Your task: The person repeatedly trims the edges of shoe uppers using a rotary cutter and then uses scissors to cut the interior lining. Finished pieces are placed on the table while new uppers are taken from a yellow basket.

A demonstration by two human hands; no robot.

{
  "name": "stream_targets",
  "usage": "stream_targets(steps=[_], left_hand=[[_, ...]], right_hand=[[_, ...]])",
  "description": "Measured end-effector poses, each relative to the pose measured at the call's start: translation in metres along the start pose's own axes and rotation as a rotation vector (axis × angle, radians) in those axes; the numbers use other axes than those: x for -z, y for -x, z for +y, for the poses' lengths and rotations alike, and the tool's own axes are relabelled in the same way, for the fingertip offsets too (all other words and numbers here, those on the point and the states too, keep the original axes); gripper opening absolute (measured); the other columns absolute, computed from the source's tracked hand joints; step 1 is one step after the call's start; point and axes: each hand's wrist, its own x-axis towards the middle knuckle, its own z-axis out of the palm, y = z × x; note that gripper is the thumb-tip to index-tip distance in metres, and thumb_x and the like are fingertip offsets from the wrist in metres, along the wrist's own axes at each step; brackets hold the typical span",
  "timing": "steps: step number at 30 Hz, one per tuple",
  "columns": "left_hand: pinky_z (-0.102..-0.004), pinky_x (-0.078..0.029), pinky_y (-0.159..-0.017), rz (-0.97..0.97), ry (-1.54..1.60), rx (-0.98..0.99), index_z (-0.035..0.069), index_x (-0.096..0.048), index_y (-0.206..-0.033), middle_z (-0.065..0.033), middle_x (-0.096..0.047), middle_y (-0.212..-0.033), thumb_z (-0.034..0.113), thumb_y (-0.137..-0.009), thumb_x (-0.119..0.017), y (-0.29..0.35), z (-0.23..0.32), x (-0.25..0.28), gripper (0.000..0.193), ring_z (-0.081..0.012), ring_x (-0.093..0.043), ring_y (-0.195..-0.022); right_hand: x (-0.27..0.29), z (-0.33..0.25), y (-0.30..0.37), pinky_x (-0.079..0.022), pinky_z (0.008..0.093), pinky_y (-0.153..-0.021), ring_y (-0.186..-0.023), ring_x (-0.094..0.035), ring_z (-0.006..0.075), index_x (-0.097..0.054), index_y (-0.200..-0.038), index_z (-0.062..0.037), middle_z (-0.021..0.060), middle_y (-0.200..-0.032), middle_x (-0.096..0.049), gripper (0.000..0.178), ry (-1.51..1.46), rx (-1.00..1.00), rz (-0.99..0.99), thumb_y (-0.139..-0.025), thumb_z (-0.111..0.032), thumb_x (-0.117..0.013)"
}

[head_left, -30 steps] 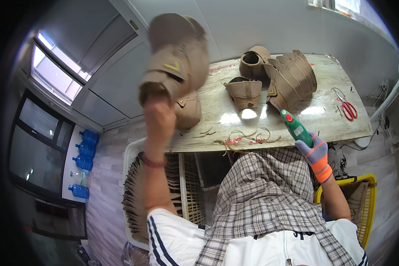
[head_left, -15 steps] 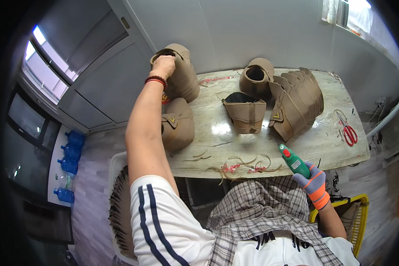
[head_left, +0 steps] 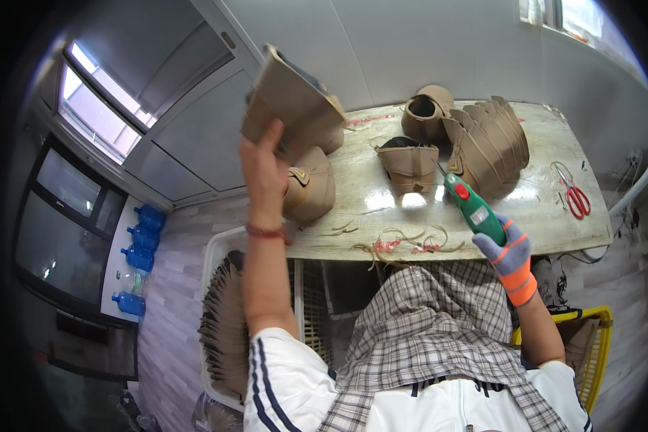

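The left hand (head_left: 263, 169) is raised above the table (head_left: 554, 216) and grips a tan leather piece (head_left: 288, 108) by its lower edge — the piece slants up and away to the right of the hand. The right hand (head_left: 507, 252), gloved, is closed around a green tool (head_left: 474, 205) at the table's near edge, its tip pointing at a stack of pieces (head_left: 489, 140). Red scissors (head_left: 574, 198) lie right of the stack; scraps (head_left: 403, 241) lie near the tool.

Bright, even daylight — glare on the table (head_left: 439, 209), heavy fisheye vignetting.
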Motion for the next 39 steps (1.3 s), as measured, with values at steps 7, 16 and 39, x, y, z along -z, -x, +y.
stream_targets(steps=[7,16,39], left_hand=[[-0.0354,-0.045,-0.099,-0.096,0.35,0.165,0.003,-0.057,-0.125,-0.0073,-0.062,-0.121,-0.005,-0.086,-0.063,0.141,-0.056,-0.044,0.04,-0.019,-0.059,-0.11],[-0.0255,-0.047,-0.067,-0.158,-0.173,0.052,0.0,-0.069,-0.102,-0.0012,-0.069,-0.087,0.005,-0.088,-0.067,0.181,-0.066,-0.072,0.014,-0.0073,-0.059,-0.075],[-0.0402,-0.052,-0.081,-0.7,-0.901,-0.385,0.005,-0.067,-0.108,-0.0146,-0.066,-0.101,-0.008,-0.073,-0.059,0.203,-0.067,-0.04,0.037,-0.034,-0.063,-0.093]], right_hand=[[-0.001,-0.037,0.02,-0.053,0.0251,-0.07,-0.078,-0.066,0.0103,-0.062,-0.114,-0.0001,0.0091,-0.089,-0.071,0.051,0.007,0.067,-0.034,-0.074,-0.025,-0.083],[0.008,-0.042,0.033,-0.053,0.024,-0.068,-0.076,-0.065,0.0084,-0.063,-0.111,0.0005,0.0072,-0.086,-0.071,0.05,-0.087,-0.089,-0.033,-0.075,-0.028,-0.083],[0.018,-0.051,0.016,-0.043,0.0212,-0.053,-0.059,-0.054,0.0041,-0.065,-0.103,0.0022,0.0,-0.07,-0.062,0.04,-0.258,-0.237,0.006,-0.081,-0.03,-0.077]])
